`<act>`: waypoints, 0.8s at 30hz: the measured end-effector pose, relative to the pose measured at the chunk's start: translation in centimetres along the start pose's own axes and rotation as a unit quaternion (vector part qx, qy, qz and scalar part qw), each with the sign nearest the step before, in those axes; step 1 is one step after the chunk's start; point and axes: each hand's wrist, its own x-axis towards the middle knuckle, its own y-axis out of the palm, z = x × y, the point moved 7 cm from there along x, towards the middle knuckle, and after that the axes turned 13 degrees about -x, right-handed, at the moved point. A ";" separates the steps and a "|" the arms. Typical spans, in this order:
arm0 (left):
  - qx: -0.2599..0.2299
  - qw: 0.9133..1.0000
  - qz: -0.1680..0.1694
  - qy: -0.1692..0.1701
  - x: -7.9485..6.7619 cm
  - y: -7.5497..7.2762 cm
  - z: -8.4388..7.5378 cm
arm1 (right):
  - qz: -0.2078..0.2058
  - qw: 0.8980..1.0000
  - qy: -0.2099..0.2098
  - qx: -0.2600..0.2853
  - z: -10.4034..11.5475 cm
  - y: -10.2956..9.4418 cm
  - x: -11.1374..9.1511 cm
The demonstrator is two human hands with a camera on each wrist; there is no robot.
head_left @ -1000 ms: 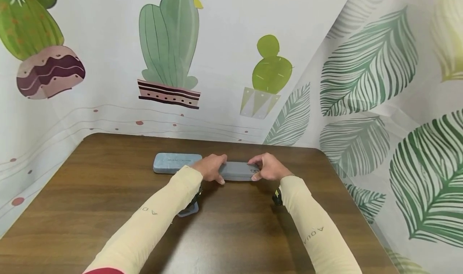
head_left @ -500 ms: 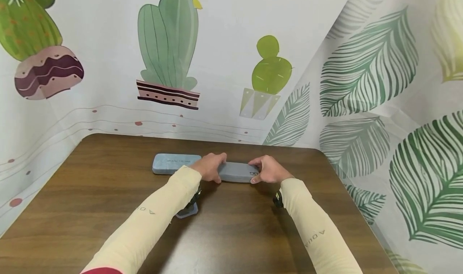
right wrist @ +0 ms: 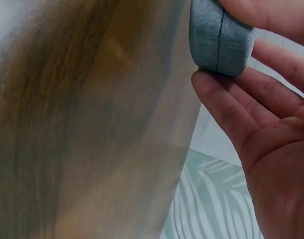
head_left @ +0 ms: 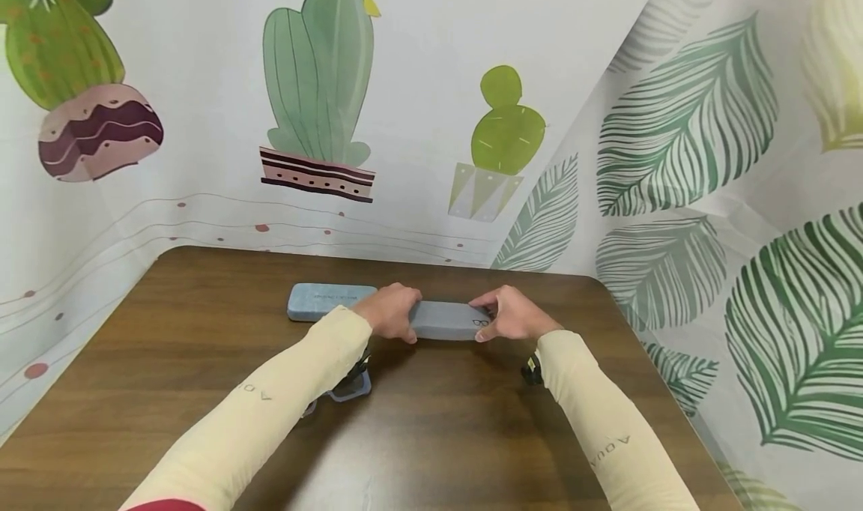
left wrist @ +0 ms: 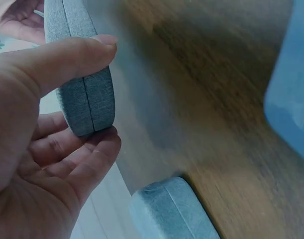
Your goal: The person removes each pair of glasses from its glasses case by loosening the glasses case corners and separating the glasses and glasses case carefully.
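Note:
A grey glasses case (head_left: 445, 321) with a small spectacles print lies across the back of the table, between both hands. My left hand (head_left: 389, 312) grips its left end, thumb on the near side and fingers on the far side; the left wrist view shows the seam running round that end. At the right end, my right hand (head_left: 515, 315) holds the case between thumb and fingers. Left of it lies a light blue glasses case (head_left: 330, 301) with lettering, partly behind the left hand. Blue-framed glasses (head_left: 352, 397) lie under my left forearm, partly hidden.
The brown wooden table (head_left: 202, 346) meets a cactus-printed cloth (head_left: 404, 226) along its back edge. Leaf-printed cloth (head_left: 681, 256) hangs at the right. A dark wrist camera (head_left: 532, 370) sits under the right sleeve.
The grey case and my right hand have shifted slightly to the right. Both forearms have spread outward a little, and more of the glasses shows under the left one.

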 end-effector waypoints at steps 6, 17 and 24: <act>0.007 1.000 -0.002 0.016 -0.8 0.1 -0.7 | 0.006 1.000 0.002 -0.002 0.3 -0.3 -1.2; 0.004 0.999 0.002 0.037 -1.8 0.9 -1.4 | 0.019 0.999 -0.020 -0.017 0.7 0.0 -2.4; 0.019 0.999 0.008 0.027 -1.5 2.4 -1.0 | 0.038 0.999 -0.028 0.000 0.6 0.9 -2.4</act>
